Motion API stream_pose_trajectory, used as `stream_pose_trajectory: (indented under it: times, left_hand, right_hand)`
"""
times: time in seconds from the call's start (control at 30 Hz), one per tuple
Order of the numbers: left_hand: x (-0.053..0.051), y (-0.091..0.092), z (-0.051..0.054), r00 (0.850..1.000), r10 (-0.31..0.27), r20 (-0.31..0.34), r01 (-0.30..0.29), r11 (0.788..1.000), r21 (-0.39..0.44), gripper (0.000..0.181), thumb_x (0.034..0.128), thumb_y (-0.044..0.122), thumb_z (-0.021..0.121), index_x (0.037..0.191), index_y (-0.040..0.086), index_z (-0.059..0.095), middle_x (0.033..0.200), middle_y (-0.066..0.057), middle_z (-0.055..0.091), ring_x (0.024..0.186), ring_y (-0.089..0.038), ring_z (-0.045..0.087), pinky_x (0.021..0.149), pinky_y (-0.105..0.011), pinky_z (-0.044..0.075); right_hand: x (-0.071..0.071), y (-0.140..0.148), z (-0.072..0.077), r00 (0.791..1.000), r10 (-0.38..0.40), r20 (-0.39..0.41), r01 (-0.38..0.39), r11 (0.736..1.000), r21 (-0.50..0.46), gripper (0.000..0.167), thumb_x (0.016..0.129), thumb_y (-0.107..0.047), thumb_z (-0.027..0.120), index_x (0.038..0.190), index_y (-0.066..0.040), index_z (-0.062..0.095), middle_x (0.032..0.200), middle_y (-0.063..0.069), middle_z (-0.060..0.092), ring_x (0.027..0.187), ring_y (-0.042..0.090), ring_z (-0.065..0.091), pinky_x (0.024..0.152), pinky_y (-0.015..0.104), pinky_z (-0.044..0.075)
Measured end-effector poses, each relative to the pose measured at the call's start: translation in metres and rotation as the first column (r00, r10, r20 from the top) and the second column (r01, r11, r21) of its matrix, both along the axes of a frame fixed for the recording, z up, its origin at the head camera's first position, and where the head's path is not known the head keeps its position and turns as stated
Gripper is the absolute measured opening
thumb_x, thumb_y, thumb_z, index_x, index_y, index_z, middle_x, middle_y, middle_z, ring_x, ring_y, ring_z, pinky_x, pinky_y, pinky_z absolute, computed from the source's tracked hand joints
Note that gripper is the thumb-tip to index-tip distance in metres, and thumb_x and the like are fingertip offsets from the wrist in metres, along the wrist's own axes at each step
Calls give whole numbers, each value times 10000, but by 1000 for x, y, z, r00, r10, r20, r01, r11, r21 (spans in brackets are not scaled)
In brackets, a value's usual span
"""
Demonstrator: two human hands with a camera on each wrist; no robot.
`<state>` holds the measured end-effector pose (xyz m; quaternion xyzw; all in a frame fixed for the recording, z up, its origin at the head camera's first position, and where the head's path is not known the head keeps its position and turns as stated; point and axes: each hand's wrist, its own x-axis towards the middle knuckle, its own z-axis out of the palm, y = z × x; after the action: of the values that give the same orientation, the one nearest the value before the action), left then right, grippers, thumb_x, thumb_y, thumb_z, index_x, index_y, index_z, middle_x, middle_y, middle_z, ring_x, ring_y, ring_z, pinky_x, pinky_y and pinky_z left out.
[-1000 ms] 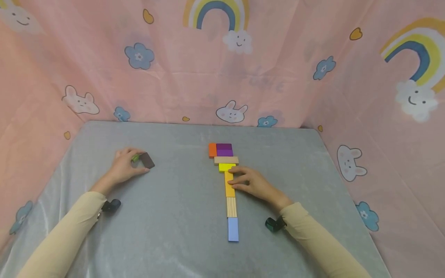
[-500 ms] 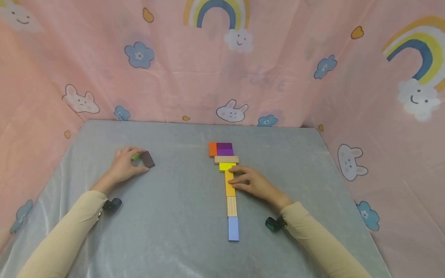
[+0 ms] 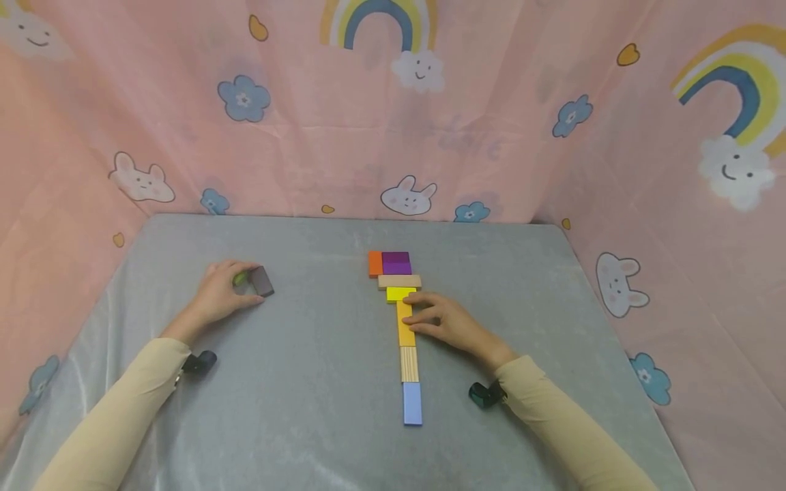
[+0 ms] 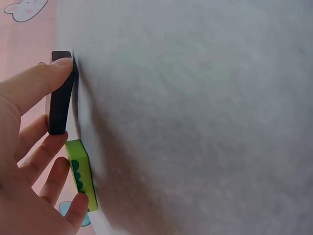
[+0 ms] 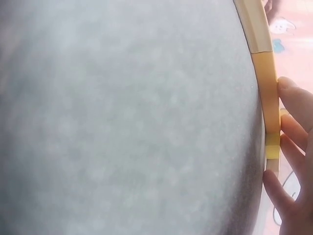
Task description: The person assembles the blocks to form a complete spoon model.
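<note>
At the left of the table, my left hand (image 3: 217, 294) pinches a dark brown block (image 3: 262, 281) between thumb and fingertips. A green block (image 4: 84, 171) with a dark green scalloped pattern lies by the lower fingers in the left wrist view; whether it is gripped is unclear. Right of centre, my right hand (image 3: 451, 322) rests its fingertips on a column of blocks, touching the amber block (image 3: 406, 335) and the bright yellow block (image 3: 396, 294). Below these lie a striped wooden block (image 3: 409, 365) and a light blue block (image 3: 413, 404).
At the column's far end lie a plain wooden block (image 3: 399, 281), an orange block (image 3: 375, 264) and a purple block or pair (image 3: 396, 263). Grey cloth covers the table (image 3: 307, 382). A pink patterned curtain (image 3: 295, 157) stands behind and along both sides.
Both hands stay almost still. In the left hand, the dark brown block tilts slightly and its face looks lighter. The column of blocks has not moved.
</note>
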<state>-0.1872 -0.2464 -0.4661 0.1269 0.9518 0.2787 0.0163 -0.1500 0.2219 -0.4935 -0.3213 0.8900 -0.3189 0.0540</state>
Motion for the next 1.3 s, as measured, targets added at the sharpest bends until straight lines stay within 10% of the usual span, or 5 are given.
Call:
stream_pose_trajectory:
  times: [1.3]
  left_hand:
    - [-39, 96, 9, 988, -147, -39, 149, 986, 71, 694, 768, 281, 843, 1385, 138, 560, 1361, -138, 580, 1209, -348, 544, 1032, -556, 419]
  right_hand:
    - [1, -2, 5, 999, 7, -43, -7, 1000, 4, 232, 883, -253, 742, 1111, -225, 767, 1376, -12, 611, 1317, 235, 547, 1121, 472, 434]
